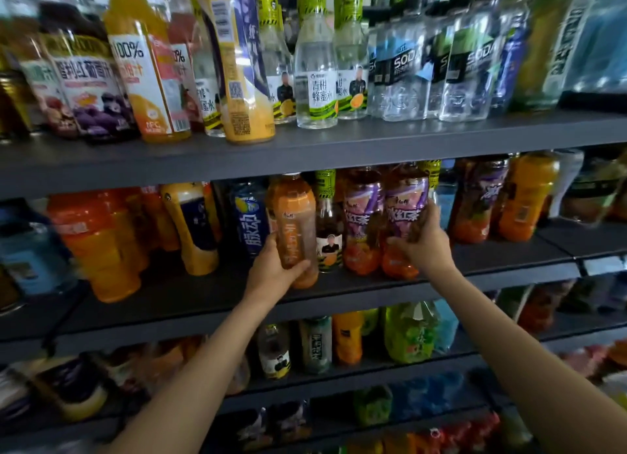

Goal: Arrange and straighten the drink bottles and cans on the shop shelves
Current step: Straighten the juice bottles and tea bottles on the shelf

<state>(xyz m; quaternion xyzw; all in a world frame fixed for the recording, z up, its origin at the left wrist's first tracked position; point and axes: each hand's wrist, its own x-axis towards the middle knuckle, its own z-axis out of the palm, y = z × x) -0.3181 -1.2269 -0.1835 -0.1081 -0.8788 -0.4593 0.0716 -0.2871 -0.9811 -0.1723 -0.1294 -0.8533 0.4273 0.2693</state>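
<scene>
On the middle shelf [339,284], my left hand [271,270] grips the lower part of an orange-labelled tea bottle [293,216] that stands near the shelf's front. My right hand [422,240] holds a purple-labelled iced tea bottle [405,202] from its right side, thumb across the front. A matching purple-labelled bottle [361,216] stands touching it on the left. Between the two held bottles, a small bottle with a yellow-black cap [327,223] stands further back.
The top shelf [373,138] carries juice bottles, clear honey-water bottles [315,80] and soda water bottles [464,63]. A blue bottle [249,216] and orange drinks [98,243] stand left of my hands, more orange bottles [524,199] to the right. Lower shelves hold green and orange bottles.
</scene>
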